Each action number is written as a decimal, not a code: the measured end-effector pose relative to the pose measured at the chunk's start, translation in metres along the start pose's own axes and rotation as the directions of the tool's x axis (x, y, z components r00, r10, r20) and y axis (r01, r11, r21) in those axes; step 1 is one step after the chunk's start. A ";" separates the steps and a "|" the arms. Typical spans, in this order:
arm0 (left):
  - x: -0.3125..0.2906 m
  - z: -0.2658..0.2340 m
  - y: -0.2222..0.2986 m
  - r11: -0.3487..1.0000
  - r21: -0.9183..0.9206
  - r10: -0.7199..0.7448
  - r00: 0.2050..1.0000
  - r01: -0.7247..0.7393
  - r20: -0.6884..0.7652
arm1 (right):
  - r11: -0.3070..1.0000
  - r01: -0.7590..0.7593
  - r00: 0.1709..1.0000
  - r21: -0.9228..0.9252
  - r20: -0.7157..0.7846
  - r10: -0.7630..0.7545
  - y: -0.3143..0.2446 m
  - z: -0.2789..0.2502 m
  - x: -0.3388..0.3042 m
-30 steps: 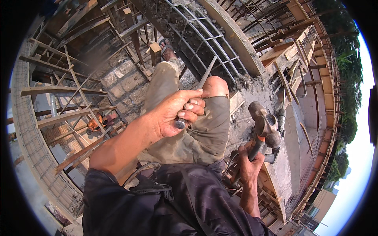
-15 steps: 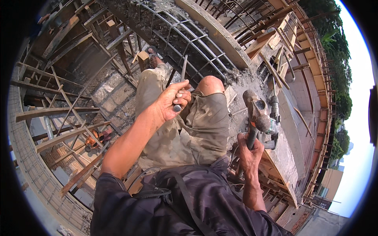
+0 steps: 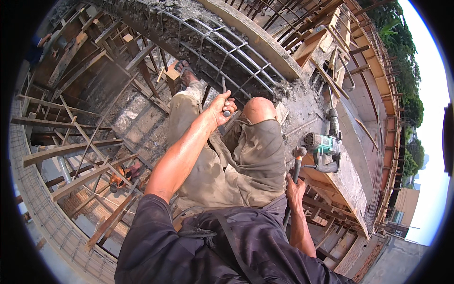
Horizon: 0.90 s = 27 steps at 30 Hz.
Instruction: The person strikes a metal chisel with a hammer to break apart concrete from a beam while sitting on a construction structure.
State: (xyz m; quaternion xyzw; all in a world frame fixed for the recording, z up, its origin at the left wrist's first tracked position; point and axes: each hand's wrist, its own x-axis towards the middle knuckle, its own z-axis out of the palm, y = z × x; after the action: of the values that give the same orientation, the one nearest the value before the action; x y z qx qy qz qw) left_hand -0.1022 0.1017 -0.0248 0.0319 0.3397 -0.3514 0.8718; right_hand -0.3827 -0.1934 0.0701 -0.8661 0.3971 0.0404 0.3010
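Note:
My left hand [image 3: 220, 109] is closed round a steel chisel [image 3: 224, 85], held in front of my knees. The chisel's blunt head sticks out below the fist and its shaft points away toward the rebar. At my right side, my right hand [image 3: 296, 188] grips the handle of a hammer [image 3: 297, 163], its metal head uppermost. Just beyond the hammer lies a green and grey power breaker [image 3: 322, 145] on the concrete. Past my knees, a rebar cage [image 3: 236, 49] runs through a rough, chipped trench.
Timber props and boards [image 3: 78, 151] cross a drop on the left, where a person in orange [image 3: 122, 176] is below. Another person [image 3: 37, 51] is at the far left. Loose planks [image 3: 326, 78] lie at the upper right. A concrete kerb [image 3: 257, 35] borders the rebar.
My left hand has moved away from me and slightly right with the chisel. The hammer has dropped lower and nearer my body, uncovering the power breaker.

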 end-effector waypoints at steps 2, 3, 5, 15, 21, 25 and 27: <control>0.005 0.004 0.000 1.000 -0.018 0.020 1.000 -0.020 -0.007 | 0.994 0.051 0.998 -0.094 -0.032 -0.054 0.028 0.012 0.003; 0.008 0.002 -0.001 0.999 -0.034 -0.015 1.000 0.016 0.020 | 0.991 -0.005 1.000 -0.132 -0.029 0.001 0.046 0.018 0.008; 0.013 0.000 -0.003 1.000 0.000 0.017 1.000 -0.017 0.009 | 0.994 0.060 0.998 -0.093 -0.012 -0.062 0.066 0.027 0.010; 0.020 -0.018 0.005 0.986 0.155 0.080 0.988 -0.059 -0.130 | 0.944 0.104 0.993 -0.314 0.079 -0.084 0.097 0.058 0.019; 0.024 -0.022 0.011 0.964 0.245 0.132 0.986 -0.103 -0.105 | 0.949 0.168 0.986 -0.265 0.025 -0.167 0.139 0.078 0.035; 0.023 -0.029 0.005 0.921 0.353 0.191 0.981 -0.168 -0.032 | 0.940 0.145 0.987 -0.309 0.107 -0.118 0.121 0.073 0.029; 0.021 -0.035 0.012 0.932 0.349 0.136 0.986 -0.093 -0.100 | 0.936 0.121 0.990 -0.331 0.106 -0.090 0.113 0.075 0.029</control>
State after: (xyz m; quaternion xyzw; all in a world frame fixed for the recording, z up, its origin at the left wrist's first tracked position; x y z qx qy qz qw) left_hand -0.1035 0.1092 -0.0668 0.2248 0.3235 -0.3511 0.8494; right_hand -0.4304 -0.2278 -0.0551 -0.9221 0.3234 0.1301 0.1678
